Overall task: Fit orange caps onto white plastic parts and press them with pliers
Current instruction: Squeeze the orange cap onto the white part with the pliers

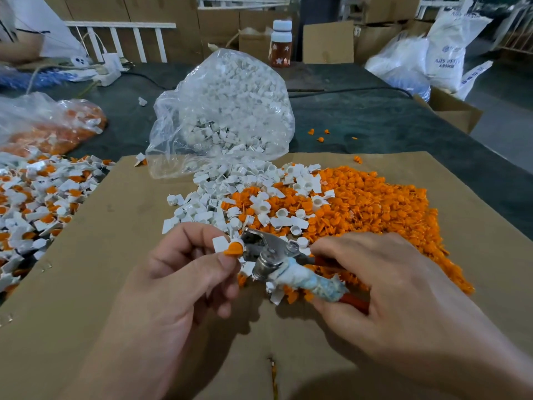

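My left hand (184,269) pinches a white plastic part (220,244) with an orange cap (233,250) seated on it, holding it at the jaws of the metal pliers (269,255). My right hand (383,287) grips the pliers' red handles, one wrapped in white tape. Behind the hands lies a heap of loose orange caps (375,209), with loose white parts (213,203) spilling beside it from a clear bag (227,111).
A brown cardboard sheet (129,226) covers the dark table. Finished white-and-orange pieces (37,203) are piled at the left, with another bag of them (52,125) behind. A bottle (281,43), boxes and white sacks (427,59) stand at the back.
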`<state>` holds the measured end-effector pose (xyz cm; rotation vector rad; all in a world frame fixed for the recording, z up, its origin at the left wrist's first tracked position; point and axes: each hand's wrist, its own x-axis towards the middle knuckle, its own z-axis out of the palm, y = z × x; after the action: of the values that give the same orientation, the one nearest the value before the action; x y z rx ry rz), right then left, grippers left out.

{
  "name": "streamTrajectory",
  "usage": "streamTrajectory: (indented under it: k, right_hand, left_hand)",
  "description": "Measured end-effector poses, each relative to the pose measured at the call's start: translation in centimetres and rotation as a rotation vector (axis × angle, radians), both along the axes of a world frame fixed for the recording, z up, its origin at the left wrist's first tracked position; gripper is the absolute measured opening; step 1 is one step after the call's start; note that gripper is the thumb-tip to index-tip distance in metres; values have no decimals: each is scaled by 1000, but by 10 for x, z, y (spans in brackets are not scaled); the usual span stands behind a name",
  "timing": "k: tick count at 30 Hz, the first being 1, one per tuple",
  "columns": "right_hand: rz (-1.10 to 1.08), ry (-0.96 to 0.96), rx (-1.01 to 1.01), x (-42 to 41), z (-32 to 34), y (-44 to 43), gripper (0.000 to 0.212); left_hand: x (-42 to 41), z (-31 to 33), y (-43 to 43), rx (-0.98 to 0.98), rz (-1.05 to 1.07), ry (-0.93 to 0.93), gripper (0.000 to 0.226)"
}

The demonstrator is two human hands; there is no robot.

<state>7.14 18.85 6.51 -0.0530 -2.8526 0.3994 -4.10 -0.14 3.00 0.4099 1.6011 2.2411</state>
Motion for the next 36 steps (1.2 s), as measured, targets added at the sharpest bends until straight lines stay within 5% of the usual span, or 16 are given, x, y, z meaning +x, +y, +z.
streamTrajectory:
  k: [26,32,36]
  right_hand:
    - [97,-114,-47,-1,1,4,54]
    - [58,-68,57,-2,2,1,24]
    - [22,-126,55,-3,5,0,27]
  left_hand:
    - [3,0,-6,-118,-15,291,17]
    - [3,0,-5,-126,-19,265,21]
    - [3,-2,-3,-105,-34,248,16]
